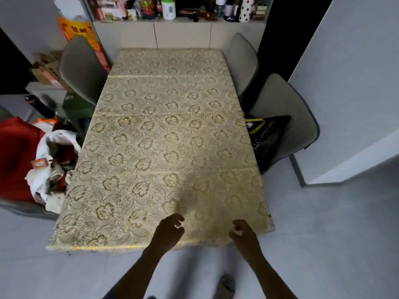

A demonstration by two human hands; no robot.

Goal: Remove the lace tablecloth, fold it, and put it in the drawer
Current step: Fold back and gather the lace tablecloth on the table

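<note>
The lace tablecloth (164, 147) lay flat, stretching away from both hands. The left hand (167, 233) and right hand (244, 234) hovered over its near edge, fingers curled and apart, holding nothing, seemingly readying a grip.

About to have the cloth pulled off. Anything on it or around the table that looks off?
Nothing lies on the lace tablecloth; it is flat, showing only fold creases. Both hands hover open at its near edge. A black bag on the right chair and a heap of clothes at left crowd the edges.
</note>
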